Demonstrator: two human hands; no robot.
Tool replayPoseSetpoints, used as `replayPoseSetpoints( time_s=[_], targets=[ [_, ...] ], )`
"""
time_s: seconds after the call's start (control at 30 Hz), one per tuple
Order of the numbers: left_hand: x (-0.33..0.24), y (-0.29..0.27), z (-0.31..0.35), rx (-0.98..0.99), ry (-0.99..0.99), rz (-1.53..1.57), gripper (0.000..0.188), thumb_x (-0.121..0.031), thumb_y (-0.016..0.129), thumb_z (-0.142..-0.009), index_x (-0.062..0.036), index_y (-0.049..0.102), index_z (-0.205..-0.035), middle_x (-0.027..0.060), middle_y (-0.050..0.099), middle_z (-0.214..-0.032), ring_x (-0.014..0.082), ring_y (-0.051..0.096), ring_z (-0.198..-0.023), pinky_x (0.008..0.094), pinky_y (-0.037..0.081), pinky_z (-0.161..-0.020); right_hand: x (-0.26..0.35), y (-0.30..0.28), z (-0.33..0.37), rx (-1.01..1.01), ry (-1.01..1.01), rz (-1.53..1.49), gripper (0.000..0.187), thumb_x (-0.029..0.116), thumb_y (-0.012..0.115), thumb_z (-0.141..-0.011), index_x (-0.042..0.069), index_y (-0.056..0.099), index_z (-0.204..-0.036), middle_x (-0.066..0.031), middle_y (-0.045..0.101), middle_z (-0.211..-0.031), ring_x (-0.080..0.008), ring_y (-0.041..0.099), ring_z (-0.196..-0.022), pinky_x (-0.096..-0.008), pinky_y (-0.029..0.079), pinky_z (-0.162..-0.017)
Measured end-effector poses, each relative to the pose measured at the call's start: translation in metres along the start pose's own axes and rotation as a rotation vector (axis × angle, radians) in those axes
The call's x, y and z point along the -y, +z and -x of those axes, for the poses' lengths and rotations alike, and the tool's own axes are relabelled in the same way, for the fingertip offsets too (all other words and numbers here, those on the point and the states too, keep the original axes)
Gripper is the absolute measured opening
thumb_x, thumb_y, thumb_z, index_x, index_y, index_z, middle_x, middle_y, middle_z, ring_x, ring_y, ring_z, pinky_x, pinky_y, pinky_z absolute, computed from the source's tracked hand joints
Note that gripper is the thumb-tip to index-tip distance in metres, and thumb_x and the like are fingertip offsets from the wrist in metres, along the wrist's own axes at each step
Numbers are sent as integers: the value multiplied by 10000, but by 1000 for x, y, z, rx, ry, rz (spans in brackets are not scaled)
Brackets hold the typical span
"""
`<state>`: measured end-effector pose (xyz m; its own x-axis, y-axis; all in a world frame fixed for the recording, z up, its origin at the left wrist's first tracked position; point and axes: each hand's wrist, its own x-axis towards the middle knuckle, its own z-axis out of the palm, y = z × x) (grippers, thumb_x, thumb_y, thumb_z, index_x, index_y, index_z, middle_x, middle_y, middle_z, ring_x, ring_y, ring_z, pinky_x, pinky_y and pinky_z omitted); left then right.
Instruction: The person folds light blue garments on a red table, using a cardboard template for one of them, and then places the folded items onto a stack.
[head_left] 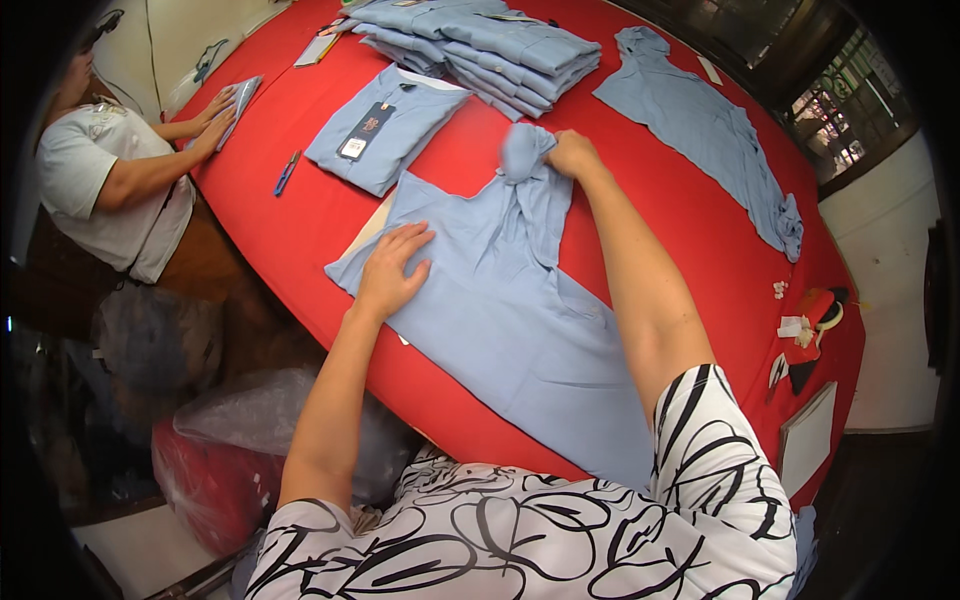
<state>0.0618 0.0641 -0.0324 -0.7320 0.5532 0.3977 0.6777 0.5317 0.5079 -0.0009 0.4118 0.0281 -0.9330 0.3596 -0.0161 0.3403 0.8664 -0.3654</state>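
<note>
A light blue shirt (490,290) lies spread across the red-covered table in front of me, running from the middle down toward my body. My left hand (393,272) rests on its left part with the fingers stretched out. At the shirt's far side, my right hand (572,156) has its fingers closed on a bunched, slightly blurred piece of the fabric, perhaps a sleeve. A cream-coloured sheet (368,226) shows from under the shirt's left edge. Just beyond lies a neatly folded blue shirt (415,125) with a dark hang tag (367,130).
A stack of folded blue shirts (480,50) stands at the back. One loose blue shirt (700,140) lies far right. Blue thread snips (287,173) lie on the left. A tape dispenser (815,315) sits near the right edge. A co-worker (120,190) handles a plastic-wrapped packet (238,108).
</note>
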Motion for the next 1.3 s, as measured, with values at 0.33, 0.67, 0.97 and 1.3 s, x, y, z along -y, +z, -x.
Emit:
replayPoseSetpoints(
  time_s=[0.33,0.67,0.97,1.3],
  targets=[
    [12,11,13,-105,-2,-21,430,-170,669,-830,-79,613,-1247,118,601,-1289,330,535,-1187,413,451,-998,90,-25,236,71,-924,-474,248,-55,638,-715,38,602,-942,-152,599,-1125,-354,560,-1056,-428,481,-867],
    [3,6,10,-52,-101,-17,530,-17,620,-799,-167,594,-1307,146,544,-1264,343,514,-1206,410,449,-994,45,55,368,-7,-190,-624,409,-5,663,-781,142,700,-1160,-138,536,-1187,-288,516,-1019,-352,477,-829],
    [-26,-12,-7,-4,200,165,269,-199,725,-831,-119,712,-1088,101,574,-1229,291,501,-1158,418,391,-992,76,77,398,-179,-273,-242,841,323,817,-707,6,440,-1388,-137,545,-943,-319,490,-893,-428,415,-770],
    [-38,40,-27,185,-4,537,286,-317,710,-876,-33,684,-854,154,647,-737,313,601,-718,399,474,-685,69,55,406,129,14,-735,322,124,723,-815,25,558,-1073,-65,574,-1007,-189,530,-994,-306,434,-895]
  ],
)
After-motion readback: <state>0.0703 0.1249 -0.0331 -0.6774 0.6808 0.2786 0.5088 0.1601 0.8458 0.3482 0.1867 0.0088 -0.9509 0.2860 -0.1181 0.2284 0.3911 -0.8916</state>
